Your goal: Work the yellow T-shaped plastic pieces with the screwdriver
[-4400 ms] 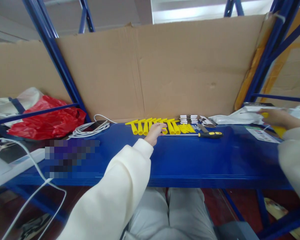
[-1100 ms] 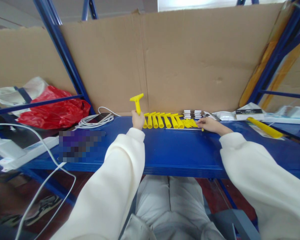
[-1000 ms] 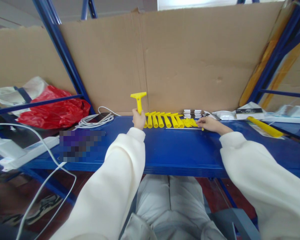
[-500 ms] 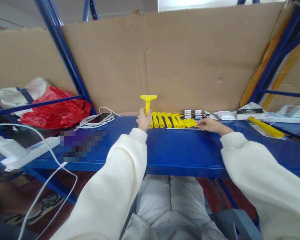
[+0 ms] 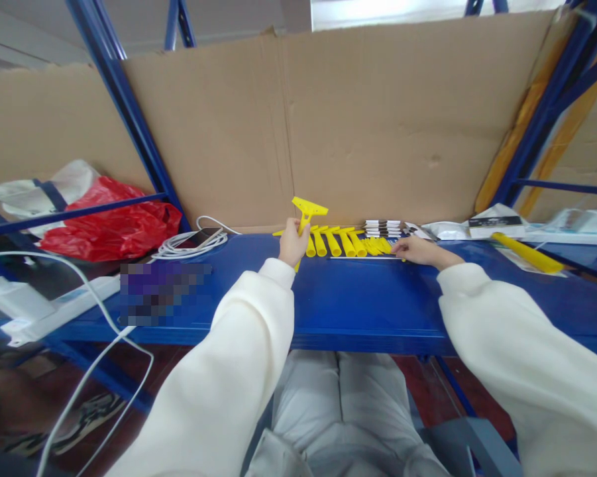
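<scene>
My left hand (image 5: 292,242) is closed round the handle of a yellow T-shaped scraper (image 5: 308,211). It holds the scraper up off the blue shelf (image 5: 358,298), head upward and tilted to the right. Just right of it, a row of several more yellow scrapers (image 5: 338,241) lies against the cardboard back wall. My right hand (image 5: 413,249) rests curled over the handle of a screwdriver. The thin shaft of the screwdriver (image 5: 362,258) points left along the shelf. Small black-and-white packs (image 5: 381,228) are stacked behind the shaft.
A white cable coil with a phone (image 5: 195,241) lies to the left, by a red bag (image 5: 104,222) and a white power strip (image 5: 50,303). A long yellow handle (image 5: 527,253) and white packets (image 5: 477,227) sit at the right. Blue rack posts (image 5: 129,112) flank the cardboard wall (image 5: 378,119).
My left hand picked a scraper from the row's left end, raised it, then carried it right and tilted it lower. My right hand came in from the far right to the screwdriver.
</scene>
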Demonstrator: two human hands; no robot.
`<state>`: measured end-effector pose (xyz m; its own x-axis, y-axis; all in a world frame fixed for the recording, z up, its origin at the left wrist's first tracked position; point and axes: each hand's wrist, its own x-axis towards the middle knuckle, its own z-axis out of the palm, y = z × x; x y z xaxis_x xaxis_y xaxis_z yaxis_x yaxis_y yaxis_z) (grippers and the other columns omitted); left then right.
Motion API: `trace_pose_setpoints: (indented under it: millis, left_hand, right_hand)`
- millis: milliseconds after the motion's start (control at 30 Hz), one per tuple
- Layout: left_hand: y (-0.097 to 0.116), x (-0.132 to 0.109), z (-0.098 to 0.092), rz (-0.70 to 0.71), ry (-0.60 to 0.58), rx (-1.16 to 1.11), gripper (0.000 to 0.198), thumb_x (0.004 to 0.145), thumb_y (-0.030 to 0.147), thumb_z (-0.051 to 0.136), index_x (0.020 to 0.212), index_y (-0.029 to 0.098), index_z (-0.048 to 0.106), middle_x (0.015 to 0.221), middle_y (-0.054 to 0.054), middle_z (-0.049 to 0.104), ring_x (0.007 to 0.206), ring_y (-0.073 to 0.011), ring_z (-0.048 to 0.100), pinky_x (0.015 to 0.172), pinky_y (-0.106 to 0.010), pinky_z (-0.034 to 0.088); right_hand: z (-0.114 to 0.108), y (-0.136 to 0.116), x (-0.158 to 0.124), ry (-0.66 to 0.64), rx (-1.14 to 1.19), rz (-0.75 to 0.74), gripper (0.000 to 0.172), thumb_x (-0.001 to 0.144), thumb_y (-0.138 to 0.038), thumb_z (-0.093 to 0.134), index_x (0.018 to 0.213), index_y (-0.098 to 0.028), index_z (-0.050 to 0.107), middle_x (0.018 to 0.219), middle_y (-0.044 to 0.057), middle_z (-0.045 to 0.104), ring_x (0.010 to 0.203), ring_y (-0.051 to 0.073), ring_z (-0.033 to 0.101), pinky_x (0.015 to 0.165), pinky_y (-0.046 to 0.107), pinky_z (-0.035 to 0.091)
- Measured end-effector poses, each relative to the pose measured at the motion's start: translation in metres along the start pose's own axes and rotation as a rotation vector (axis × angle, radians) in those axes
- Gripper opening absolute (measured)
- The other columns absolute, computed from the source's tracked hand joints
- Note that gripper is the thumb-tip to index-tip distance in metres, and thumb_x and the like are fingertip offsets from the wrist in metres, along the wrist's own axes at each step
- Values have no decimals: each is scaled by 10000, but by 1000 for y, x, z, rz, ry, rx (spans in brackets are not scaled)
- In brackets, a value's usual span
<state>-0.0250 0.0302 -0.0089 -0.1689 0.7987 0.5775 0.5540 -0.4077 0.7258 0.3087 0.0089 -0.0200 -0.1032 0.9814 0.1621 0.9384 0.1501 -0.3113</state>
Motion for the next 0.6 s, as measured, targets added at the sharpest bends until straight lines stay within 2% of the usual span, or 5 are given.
trace_pose_setpoints:
  millis: [167,367,600]
  left_hand:
    - [-1,-2,3,69,-29,-6,95,922,248,636,976,231,560,1036,-86,765,1051,-245,726,949,-376,548]
    - [10,-6,7,53,-105,101,89,965,242,600,1048,213,616,1136,-106,768,1157,-249,709,1013,-373,530]
    - [29,-16,20,63,-282,269,200,994,173,547,1179,169,622,1274,-179,732,1251,-266,680,1058,-355,489]
  right_hand:
    - [-1,2,0,-7,-5,-1,260,796,-101,606,928,-175,818,882,56,808,794,183,738,771,216,578]
    - [-5,4,-2,-36,-10,-5,270,790,-128,599,919,-190,828,809,51,788,742,195,723,783,258,590]
    - [-6,2,-2,-17,-51,-15,242,763,-124,629,873,-215,825,825,42,790,789,199,726,807,257,586]
